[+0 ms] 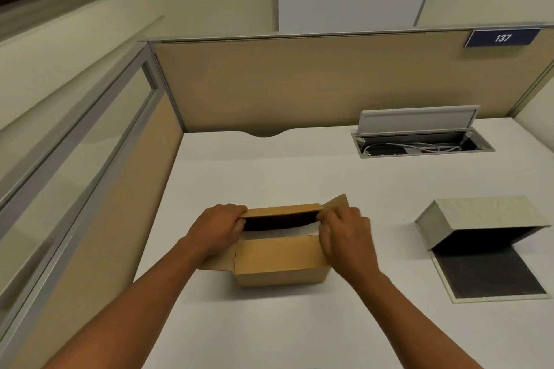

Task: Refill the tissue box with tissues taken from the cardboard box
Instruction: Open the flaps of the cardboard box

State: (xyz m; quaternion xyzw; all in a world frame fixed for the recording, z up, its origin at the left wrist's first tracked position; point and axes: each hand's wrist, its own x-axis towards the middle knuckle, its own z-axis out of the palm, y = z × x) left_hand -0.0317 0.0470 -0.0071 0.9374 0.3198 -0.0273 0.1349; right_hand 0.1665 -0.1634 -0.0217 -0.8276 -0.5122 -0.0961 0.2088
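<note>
My fingers (239,220) on the left hand (220,229) are curled over the left end of the cardboard box (278,266), pinching the far flap (283,212) at its corner; the right hand (344,237) is clenched on the other end, where the fingers grip the small side flap (337,202) that stands up and tilts outward. Between my hands the top gapes as a dark slot, and a pale strip of tissues (295,231) shows along its near edge, so the stack is in there but not yet lifted. The box sits on the white desk (269,171) right before me. Off to my right, well apart, the grey tissue box (479,219) stands hinged open over its dark base panel (485,272), ready to receive. I judge the risk is in the opening: if I pull the flaps unevenly the thin card could tear or the light box could skid toward me, and reaching in through so narrow a slot could crumple or split the stack. Carrying it loosely across the gap could shed sheets. Farther back a cable hatch (419,141) is propped open in the desk, wires inside. On the partition (299,84) a blue sign (502,38) reads "137"; I see no writing on either box.
</note>
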